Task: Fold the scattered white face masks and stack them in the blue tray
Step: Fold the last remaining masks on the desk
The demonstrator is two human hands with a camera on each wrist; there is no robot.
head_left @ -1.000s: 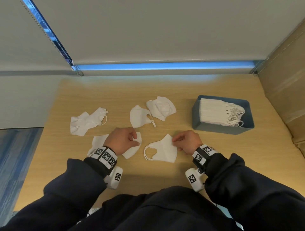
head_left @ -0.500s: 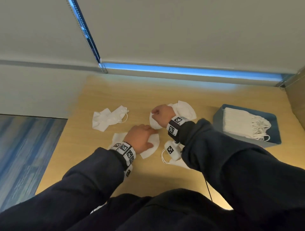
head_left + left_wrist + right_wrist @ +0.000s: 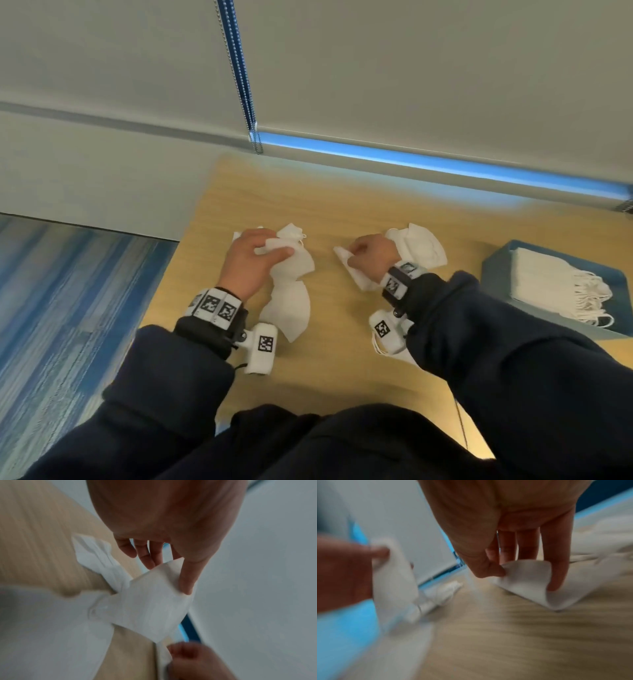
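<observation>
Several white face masks lie scattered on the wooden table [image 3: 342, 377]. My left hand [image 3: 277, 246] pinches one mask [image 3: 294, 267] between thumb and fingers and lifts it off the table; the left wrist view shows the same grip [image 3: 168, 577] on that mask [image 3: 150, 604]. My right hand [image 3: 349, 255] pinches the edge of a second mask [image 3: 358, 279], which curls up in the right wrist view [image 3: 530, 585]. At the right, the blue tray [image 3: 496, 270] holds a stack of folded masks [image 3: 555, 287].
Another mask [image 3: 291, 308] lies below the left hand, one [image 3: 424, 250] sits behind the right hand, and one [image 3: 394, 356] peeks out under the right wrist. A rumpled mask [image 3: 291, 233] lies past the left hand. The table's left edge drops to blue carpet [image 3: 68, 308].
My head has turned left. The left hand has reached farther out and now holds a mask up. The right hand has taken hold of a mask's edge in the middle of the table.
</observation>
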